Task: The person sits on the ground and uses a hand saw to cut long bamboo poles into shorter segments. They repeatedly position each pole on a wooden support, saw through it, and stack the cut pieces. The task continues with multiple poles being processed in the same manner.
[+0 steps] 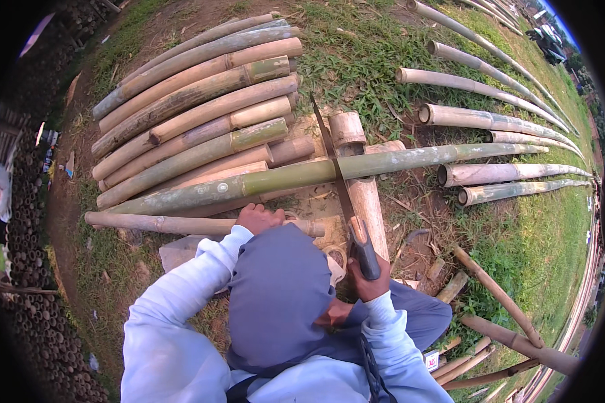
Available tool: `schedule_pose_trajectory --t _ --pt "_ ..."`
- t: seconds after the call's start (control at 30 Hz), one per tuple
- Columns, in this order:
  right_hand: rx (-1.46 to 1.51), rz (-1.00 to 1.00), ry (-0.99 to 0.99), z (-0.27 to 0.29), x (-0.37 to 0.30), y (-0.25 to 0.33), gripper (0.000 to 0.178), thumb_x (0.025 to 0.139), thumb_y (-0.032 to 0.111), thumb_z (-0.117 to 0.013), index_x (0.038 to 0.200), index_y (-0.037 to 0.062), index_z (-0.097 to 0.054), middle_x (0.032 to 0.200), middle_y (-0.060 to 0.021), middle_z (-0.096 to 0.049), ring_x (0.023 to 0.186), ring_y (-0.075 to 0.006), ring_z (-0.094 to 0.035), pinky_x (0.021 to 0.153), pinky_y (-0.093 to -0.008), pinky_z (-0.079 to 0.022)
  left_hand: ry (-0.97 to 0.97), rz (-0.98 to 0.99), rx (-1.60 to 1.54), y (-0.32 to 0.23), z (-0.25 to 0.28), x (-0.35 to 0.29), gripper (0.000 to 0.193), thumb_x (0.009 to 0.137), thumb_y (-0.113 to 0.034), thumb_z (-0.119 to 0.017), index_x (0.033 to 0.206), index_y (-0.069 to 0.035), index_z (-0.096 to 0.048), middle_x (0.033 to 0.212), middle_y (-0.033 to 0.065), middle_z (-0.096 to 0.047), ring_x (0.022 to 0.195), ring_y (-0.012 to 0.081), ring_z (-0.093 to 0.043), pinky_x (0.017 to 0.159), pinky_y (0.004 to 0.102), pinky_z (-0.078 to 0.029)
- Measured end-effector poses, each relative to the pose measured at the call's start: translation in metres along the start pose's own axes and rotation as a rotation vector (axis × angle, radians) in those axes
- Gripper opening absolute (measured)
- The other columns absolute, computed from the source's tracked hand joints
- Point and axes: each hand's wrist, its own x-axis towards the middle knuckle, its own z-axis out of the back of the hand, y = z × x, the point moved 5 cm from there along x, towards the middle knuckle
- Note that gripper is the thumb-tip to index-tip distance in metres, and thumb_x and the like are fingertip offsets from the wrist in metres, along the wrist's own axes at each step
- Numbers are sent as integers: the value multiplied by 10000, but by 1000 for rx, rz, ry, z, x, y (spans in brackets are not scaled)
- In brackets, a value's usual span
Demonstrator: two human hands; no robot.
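In my right hand (373, 280) is the dark handle of a handsaw (343, 191), fingers closed around it. Its long blade points away from me and crosses a long green bamboo pole (282, 176) near the middle. That pole lies left to right over a thicker bamboo log (368, 208), which runs away from me. My left hand (259, 219) has curled fingers over a tan bamboo pole (161, 223), just on the near side of the green one. How deep the blade sits in the green pole is hard to make out.
Several cut bamboo lengths (202, 94) lie side by side at the left. Longer bamboo poles (491, 121) stretch over grass at the right. A crossed bamboo frame (511, 309) stands at the lower right. Stacked bamboo (37, 329) rises along the left edge. My bent knee (417, 309) is beside the log.
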Motion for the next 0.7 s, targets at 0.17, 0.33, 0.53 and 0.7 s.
schedule_pose_trajectory --t 0.17,0.33,0.53,0.7 --pt "40 26 23 -6 -2 -6 149 903 7 -691 1043 -45 -688 869 -64 -711 797 -115 -657 732 -296 -528 -61 41 17 10 -35 -10 175 881 -313 -581 903 -140 -565 695 82 -685 757 263 -710 667 382 -509" --pt "-2 12 21 -3 -3 -4 157 904 20 -704 1048 -41 -683 873 -52 -700 796 -112 -645 730 -296 -524 -166 7 40 15 -67 -28 117 900 -223 -579 968 -130 -597 715 83 -692 748 270 -698 690 369 -522" --pt "89 -41 13 -7 -6 -13 159 891 71 -757 950 -10 -634 791 -14 -635 719 -94 -585 672 -275 -496 -137 -55 -210 26 -39 -22 190 879 -175 -628 1054 -105 -606 958 92 -604 935 305 -654 740 445 -523" --pt "37 33 -31 -3 -7 -6 299 858 153 -813 1079 3 -679 859 -39 -689 778 -104 -639 725 -286 -521 -433 91 -449 39 40 -12 134 912 -207 -640 956 -81 -623 862 110 -634 867 326 -651 765 442 -506"
